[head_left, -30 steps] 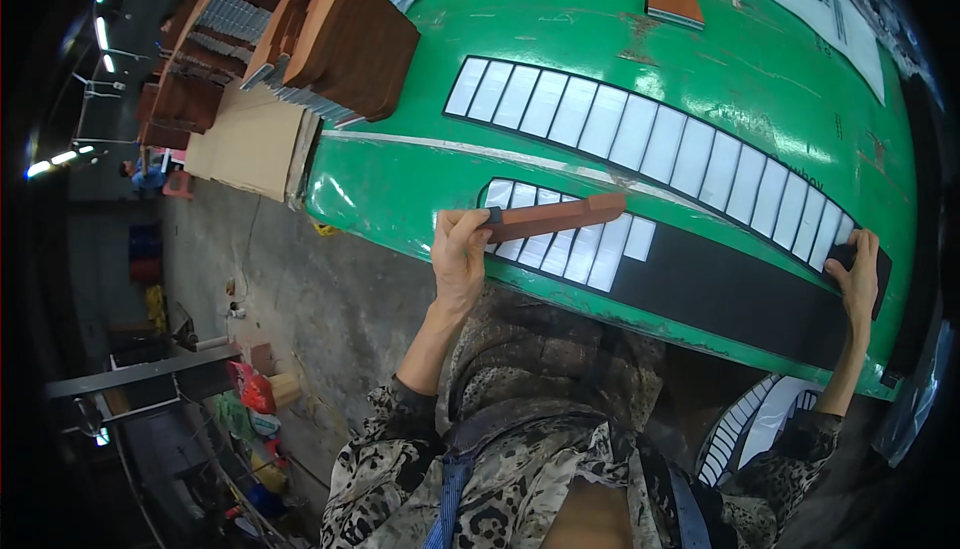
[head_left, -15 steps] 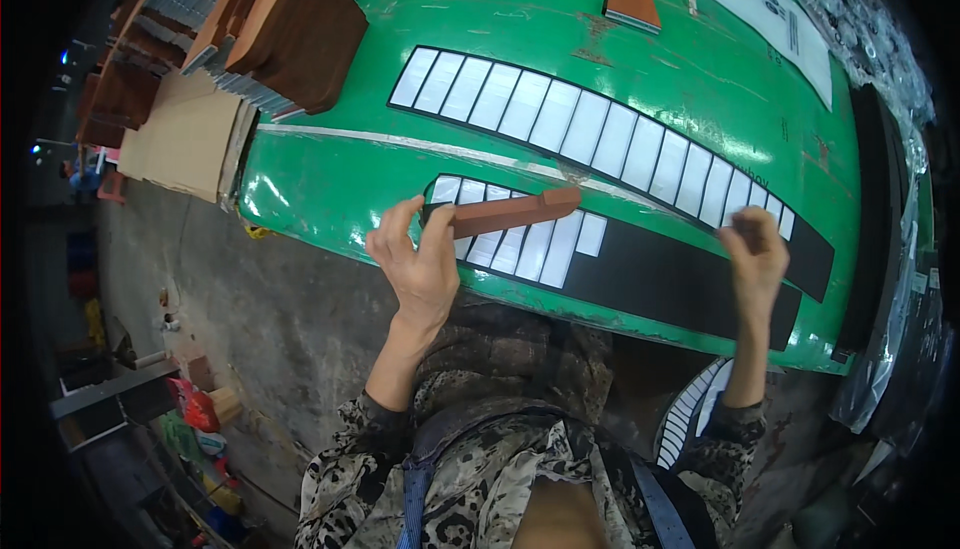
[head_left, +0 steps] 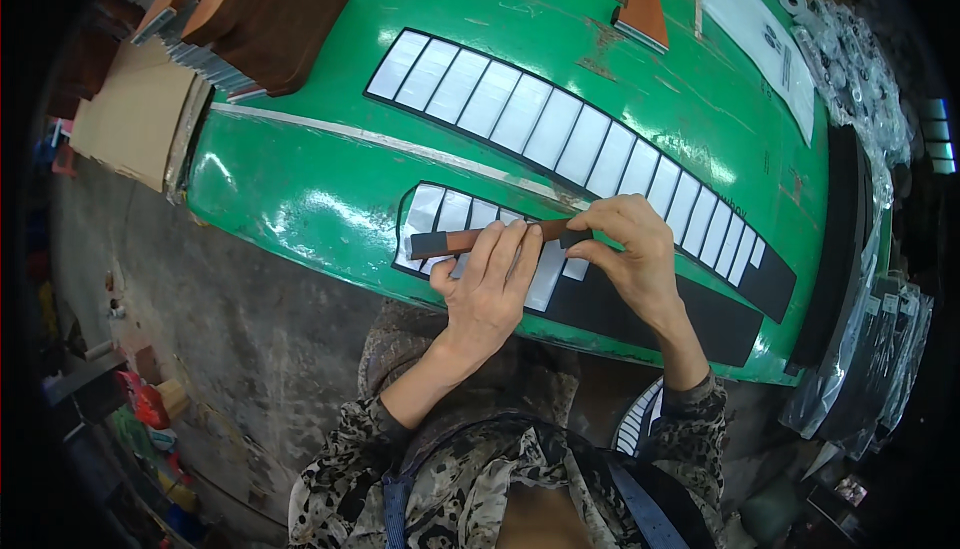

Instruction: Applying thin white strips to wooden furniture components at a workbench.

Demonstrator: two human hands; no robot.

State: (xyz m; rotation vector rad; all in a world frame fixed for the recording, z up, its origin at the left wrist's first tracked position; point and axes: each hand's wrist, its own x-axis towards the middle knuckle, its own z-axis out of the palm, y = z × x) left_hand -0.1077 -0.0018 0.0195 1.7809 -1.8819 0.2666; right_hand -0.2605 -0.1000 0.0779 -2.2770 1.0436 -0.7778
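A narrow reddish-brown bar point(head_left: 463, 241) lies across my left hand point(head_left: 487, 284), whose fingers are closed around its middle. Its left end carries a black pad point(head_left: 429, 245). At the opposite end, my right hand point(head_left: 640, 249) pinches a small black pad point(head_left: 572, 237) between thumb and forefinger, against the bar. Below the bar lies the near black sheet point(head_left: 660, 314), partly covered with white-backed rectangular pads point(head_left: 425, 209). Beyond it is a second, curved black sheet point(head_left: 772, 287) with a long row of white-backed pads point(head_left: 520, 109). My fingers hide part of the bar.
The green tabletop point(head_left: 290, 164) has a pale strip point(head_left: 350, 133) along it. Brown pieces point(head_left: 275, 24) are stacked at the far left beside cardboard point(head_left: 135, 124). A single brown piece point(head_left: 642, 11) lies at the back, near a white plastic bag point(head_left: 760, 44). Plastic-wrapped goods point(head_left: 855, 79) line the right.
My right hand has come left from the far sheet's right end to the bar's right end, with a black pad. My left hand has shifted from the bar's left end to its middle.
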